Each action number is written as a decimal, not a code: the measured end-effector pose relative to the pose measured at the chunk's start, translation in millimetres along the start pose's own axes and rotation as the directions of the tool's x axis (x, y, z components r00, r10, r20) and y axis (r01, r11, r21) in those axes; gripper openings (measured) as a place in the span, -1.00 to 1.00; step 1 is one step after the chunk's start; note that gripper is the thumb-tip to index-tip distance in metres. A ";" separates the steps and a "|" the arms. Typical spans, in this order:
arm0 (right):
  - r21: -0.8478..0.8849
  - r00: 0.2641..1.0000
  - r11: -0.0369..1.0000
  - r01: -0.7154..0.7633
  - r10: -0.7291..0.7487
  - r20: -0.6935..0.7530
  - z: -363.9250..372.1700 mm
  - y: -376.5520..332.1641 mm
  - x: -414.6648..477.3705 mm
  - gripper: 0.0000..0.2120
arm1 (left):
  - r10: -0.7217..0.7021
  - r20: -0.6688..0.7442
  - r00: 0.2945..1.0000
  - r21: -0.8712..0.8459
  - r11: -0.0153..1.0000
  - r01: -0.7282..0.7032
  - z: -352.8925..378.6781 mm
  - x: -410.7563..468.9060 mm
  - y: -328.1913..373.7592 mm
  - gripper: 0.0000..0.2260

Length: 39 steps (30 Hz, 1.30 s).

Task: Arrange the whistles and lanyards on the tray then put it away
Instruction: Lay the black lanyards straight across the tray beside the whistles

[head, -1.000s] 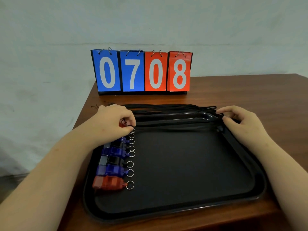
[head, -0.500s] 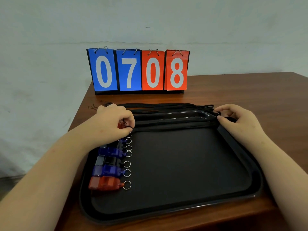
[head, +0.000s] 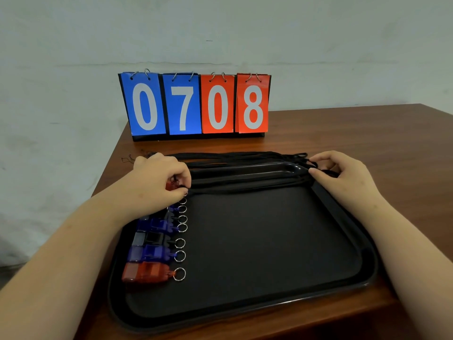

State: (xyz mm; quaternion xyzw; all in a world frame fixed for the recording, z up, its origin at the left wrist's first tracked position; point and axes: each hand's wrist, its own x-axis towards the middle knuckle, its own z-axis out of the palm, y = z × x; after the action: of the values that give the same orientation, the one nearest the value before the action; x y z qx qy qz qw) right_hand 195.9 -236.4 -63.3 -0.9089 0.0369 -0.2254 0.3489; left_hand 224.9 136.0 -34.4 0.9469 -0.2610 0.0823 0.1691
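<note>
Little has moved: we keep both hands on one black cord lanyard [head: 247, 184] across the black plastic tray [head: 247, 307], left fingers [head: 182, 190] and right fingers [head: 316, 171] pinching its ends. Coloured plastic whistles [head: 152, 251] are lined up; remaining lanyards [head: 240, 157] and stowing remain.

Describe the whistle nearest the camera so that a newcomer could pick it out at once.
Find the black tray on the wooden table. A column of whistles runs down its left side. The bottom one is the red whistle; its neighbour above is blue.

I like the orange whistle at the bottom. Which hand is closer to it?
Left. The left hand is up the row from the orange whistle; the right hand is across the tray.
</note>
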 end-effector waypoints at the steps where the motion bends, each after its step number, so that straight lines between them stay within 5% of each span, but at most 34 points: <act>1: -0.002 1.000 1.000 0.000 0.000 -0.001 0.0 -0.3 0.0 -0.84 | 0.000 0.005 1.000 0.000 1.000 0.000 0.0 0.0 0.3 -0.91; 23: -0.036 0.993 0.995 0.093 -0.095 -0.068 0.7 1.9 1.2 -0.92 | -0.009 -0.145 0.989 -0.068 0.998 -0.001 -1.8 -1.2 3.0 -0.90; 39: -0.076 0.957 0.986 0.146 -0.121 0.262 35.2 -92.0 25.7 -0.96 | -0.405 -0.337 0.850 -0.333 0.896 0.295 -1.5 -0.7 -35.9 -0.89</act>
State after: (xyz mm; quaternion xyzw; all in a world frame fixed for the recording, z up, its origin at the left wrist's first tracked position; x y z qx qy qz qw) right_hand 225.9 -151.1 -16.5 -0.9463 -0.0595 -0.1269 0.2913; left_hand 242.9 165.8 -43.0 0.9098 -0.0514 0.2041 0.3577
